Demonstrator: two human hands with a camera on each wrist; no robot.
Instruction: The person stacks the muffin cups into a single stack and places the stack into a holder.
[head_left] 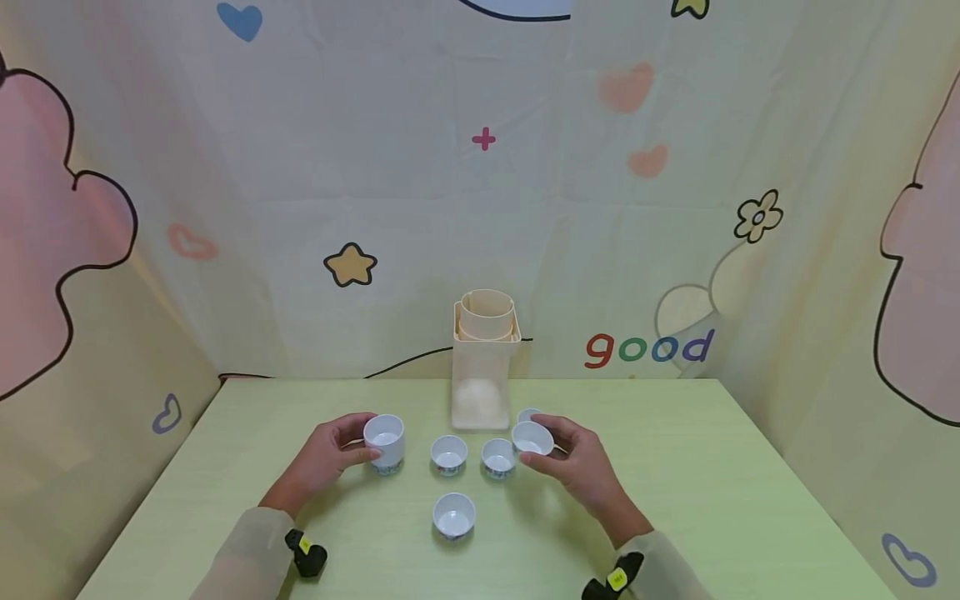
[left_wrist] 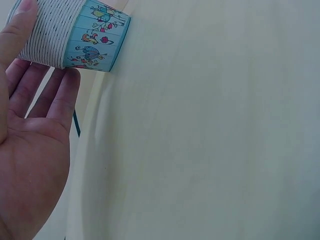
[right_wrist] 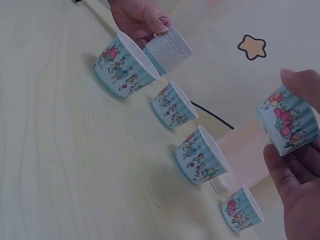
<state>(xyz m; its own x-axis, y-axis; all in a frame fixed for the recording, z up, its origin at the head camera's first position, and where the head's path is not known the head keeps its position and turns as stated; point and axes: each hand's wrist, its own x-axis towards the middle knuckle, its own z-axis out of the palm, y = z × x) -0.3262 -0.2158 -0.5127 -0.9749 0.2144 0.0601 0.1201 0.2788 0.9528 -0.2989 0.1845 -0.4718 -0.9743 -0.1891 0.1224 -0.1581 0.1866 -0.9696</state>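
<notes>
My left hand [head_left: 330, 450] holds a stack of nested paper cups [head_left: 387, 446] at the left of the group. In the left wrist view, the stack's [left_wrist: 55, 32] many white rims and a pale blue printed bottom cup show between thumb and fingers. My right hand [head_left: 577, 460] grips a single paper cup [right_wrist: 289, 120], printed with blue stripes and fruit, raised off the table. Between the hands stand two paper cups, a left one [head_left: 448, 455] and a right one [head_left: 498, 458]. Another cup [head_left: 454, 516] stands nearer me. One more [head_left: 527, 413] is partly hidden behind the held cup.
At the back middle of the pale wood-grain table [head_left: 675, 500] stands a cream plastic holder [head_left: 480, 383] with a round tube [head_left: 487, 312] at its top. A printed cloth backdrop [head_left: 405, 167] hangs behind and at both sides.
</notes>
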